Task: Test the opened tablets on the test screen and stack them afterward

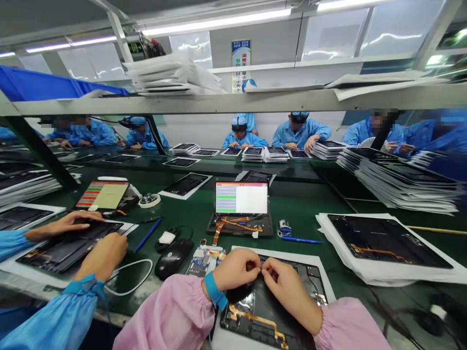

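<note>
My left hand point(235, 269), with a blue band at its wrist, is closed in a pinch over a black device panel point(255, 306). Its fingertips meet those of my right hand point(286, 284), which is pinching too. Whatever lies between the fingers is too small to make out. The panel rests on white sheets point(324, 265) and carries an orange flat cable point(257, 318) along its near part. Left of the panel sits a blue circuit board point(205, 261). An orange ribbon point(218, 231) runs from that board toward a small device with a lit screen point(241, 198).
A black mouse point(174, 258), a blue pen point(301, 240) and a tape roll point(284, 228) lie nearby. On the right, another panel point(386, 240) tops a white stack. At left, a co-worker's hands point(104, 253) work on a panel. A shelf point(233, 103) crosses overhead.
</note>
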`<state>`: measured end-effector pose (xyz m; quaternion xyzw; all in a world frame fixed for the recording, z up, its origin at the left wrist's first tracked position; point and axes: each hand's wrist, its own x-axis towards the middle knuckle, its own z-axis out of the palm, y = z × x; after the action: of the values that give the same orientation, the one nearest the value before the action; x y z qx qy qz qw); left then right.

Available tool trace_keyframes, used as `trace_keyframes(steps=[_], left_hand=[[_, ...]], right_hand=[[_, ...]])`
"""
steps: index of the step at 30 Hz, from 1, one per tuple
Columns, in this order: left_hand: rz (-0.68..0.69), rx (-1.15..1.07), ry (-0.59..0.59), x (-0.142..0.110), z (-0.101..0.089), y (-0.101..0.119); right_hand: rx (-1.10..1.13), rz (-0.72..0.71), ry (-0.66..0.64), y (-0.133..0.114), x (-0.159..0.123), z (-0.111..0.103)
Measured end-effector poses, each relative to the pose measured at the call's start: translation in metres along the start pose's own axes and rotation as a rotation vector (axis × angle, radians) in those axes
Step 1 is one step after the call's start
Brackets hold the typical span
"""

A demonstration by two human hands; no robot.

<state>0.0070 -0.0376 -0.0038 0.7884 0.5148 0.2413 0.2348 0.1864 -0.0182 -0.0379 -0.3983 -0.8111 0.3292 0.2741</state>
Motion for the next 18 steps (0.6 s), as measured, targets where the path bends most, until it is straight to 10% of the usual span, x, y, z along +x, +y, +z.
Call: trace_keyframes(steps=[10,16,18], left_hand=[[0.033,-0.04,0.001,0.003,0.002,-0.004],[-0.011,-0.165,-0.221,-0.001,-0.008,-0.012],[-0.031,-0.124,-0.086,0.002,-0.019,-0.014]], right_hand=[[-0.008,0.001,-0.037,-0.001,-0.001,-0.004],[-0.008,0.016,-0.059,0.002,0.001,-0.007],[-0.007,0.014,-0.06,0.004,0.002,-0.007]])
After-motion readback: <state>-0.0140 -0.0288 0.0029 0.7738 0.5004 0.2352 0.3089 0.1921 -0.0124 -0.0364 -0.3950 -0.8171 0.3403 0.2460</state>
